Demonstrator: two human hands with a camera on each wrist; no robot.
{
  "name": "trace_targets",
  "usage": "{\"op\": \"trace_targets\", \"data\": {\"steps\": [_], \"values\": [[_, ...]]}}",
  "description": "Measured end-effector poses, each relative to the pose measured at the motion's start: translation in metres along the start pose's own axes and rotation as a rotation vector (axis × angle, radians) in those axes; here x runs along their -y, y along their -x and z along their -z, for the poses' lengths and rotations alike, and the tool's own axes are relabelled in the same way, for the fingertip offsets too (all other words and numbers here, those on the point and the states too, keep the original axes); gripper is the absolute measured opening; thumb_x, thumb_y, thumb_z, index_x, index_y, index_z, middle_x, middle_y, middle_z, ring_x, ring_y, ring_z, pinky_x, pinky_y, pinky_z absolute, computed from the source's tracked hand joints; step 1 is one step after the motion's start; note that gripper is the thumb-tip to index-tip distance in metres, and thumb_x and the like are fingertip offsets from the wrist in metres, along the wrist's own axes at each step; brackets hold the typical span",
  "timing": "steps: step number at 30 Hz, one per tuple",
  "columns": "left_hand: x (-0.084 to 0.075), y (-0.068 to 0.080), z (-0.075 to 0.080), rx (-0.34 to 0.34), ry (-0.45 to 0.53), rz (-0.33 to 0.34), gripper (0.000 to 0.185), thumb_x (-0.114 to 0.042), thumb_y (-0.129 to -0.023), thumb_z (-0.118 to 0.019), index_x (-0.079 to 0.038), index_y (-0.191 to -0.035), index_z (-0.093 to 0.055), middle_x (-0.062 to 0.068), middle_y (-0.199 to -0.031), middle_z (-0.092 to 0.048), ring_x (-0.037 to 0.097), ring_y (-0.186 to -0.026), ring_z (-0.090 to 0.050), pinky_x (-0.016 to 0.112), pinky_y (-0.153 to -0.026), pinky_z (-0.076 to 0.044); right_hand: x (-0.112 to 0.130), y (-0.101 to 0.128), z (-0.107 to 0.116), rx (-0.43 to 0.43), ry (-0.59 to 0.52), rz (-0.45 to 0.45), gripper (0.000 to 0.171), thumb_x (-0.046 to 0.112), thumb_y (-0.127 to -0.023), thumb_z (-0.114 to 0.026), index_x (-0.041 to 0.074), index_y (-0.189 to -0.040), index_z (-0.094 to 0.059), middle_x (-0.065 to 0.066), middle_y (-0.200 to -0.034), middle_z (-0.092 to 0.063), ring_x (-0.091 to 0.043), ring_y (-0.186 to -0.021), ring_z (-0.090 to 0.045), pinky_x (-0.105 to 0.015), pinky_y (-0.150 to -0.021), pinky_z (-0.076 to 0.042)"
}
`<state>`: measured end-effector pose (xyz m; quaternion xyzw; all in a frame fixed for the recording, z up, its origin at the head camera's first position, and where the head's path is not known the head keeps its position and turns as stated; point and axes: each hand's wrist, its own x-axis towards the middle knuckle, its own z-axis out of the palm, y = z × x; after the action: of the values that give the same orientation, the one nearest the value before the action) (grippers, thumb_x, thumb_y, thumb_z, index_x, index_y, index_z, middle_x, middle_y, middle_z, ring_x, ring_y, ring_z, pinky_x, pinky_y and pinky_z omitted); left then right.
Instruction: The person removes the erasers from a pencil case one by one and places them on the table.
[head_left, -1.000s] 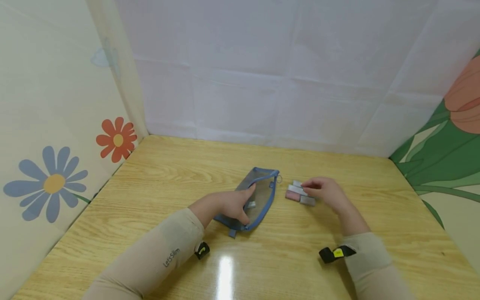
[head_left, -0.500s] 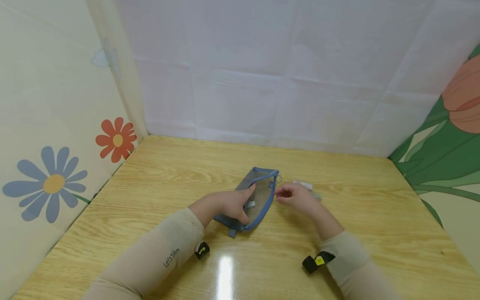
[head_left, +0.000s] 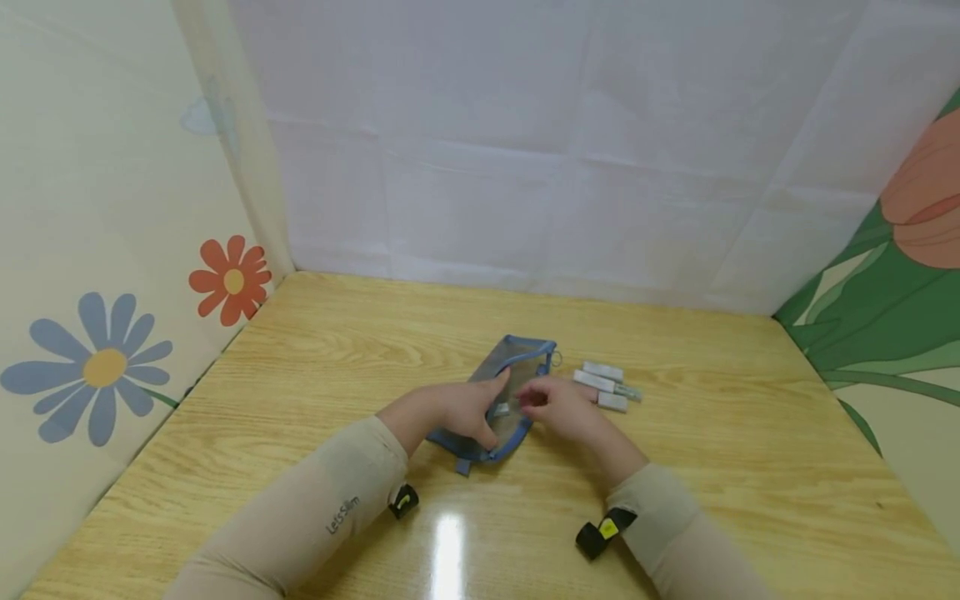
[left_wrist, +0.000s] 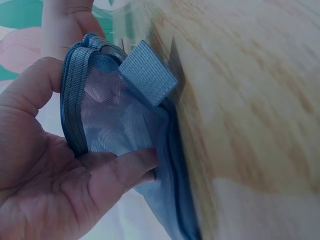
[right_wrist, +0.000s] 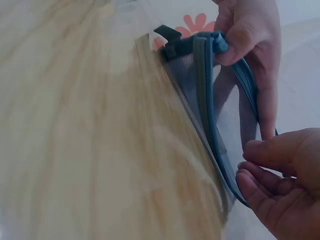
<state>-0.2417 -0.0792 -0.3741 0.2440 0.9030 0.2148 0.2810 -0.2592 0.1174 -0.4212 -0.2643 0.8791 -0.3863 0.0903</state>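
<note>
Flower decals (head_left: 105, 367) on the wall panel at far left, blue one + smaller red one (head_left: 232, 282), well clear of the work. Left sleeve (head_left: 315, 508) reads "Let's Slim", only legible text anywhere. Black wrist strap w/ yellow tag (head_left: 403, 500) just below it.

Left hand (head_left: 457, 410) grasps the mesh pouch (head_left: 517, 367) near mid-table, thumb on the blue zip edge, fingers curled under the mesh; left wrist view confirms the grip and shows a blue fabric tab (left_wrist: 147, 72) at the pouch end. Small grey item visible through the mesh by the thumb, can't ID it.

Right hand (head_left: 558, 410) at the pouch opening, fingertips pinched together; something dark-reddish between them, too small to tell. It covers part of the pouch's right edge.

3 small grey/white sticks (head_left: 606, 385) lie on the wooden table (head_left: 750, 467) just right of the pouch, bunched together, touching. Green/orange flower print (head_left: 900, 275) on the far right wall.
</note>
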Motion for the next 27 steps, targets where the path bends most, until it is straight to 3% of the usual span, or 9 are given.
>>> {"op": "trace_targets", "data": {"steps": [5,14,27], "values": [[0.000,0.001,0.001,-0.002,-0.006,-0.015,0.107,-0.023,-0.076,-0.071,-0.007,-0.146,0.007,0.014,-0.151,-0.010,0.020,-0.137,-0.016,0.034,-0.109,-0.019,0.000,-0.006,-0.009,-0.019,-0.003,0.018,0.018,0.007,-0.082,-0.065,0.002,-0.099,-0.066,-0.008,-0.095,-0.065,-0.019,-0.086,-0.061,-0.027,-0.074,-0.050],[-0.002,0.003,0.001,0.003,0.001,-0.023,0.106,-0.022,-0.077,-0.071,-0.006,-0.146,0.006,0.014,-0.151,-0.010,0.021,-0.137,-0.016,0.034,-0.109,-0.019,0.004,-0.013,-0.018,-0.062,0.131,0.007,0.013,0.012,-0.076,-0.072,0.006,-0.088,-0.069,-0.002,-0.084,-0.064,-0.014,-0.079,-0.058,-0.028,-0.072,-0.048],[0.002,-0.001,-0.001,-0.012,0.009,-0.047,0.109,-0.021,-0.073,-0.073,-0.005,-0.146,0.007,0.016,-0.151,-0.011,0.021,-0.136,-0.018,0.034,-0.109,-0.019,0.004,-0.014,-0.019,-0.050,0.130,-0.021,0.005,0.013,-0.078,-0.071,0.013,-0.081,-0.067,0.003,-0.082,-0.060,-0.011,-0.078,-0.055,-0.029,-0.072,-0.046]]}}
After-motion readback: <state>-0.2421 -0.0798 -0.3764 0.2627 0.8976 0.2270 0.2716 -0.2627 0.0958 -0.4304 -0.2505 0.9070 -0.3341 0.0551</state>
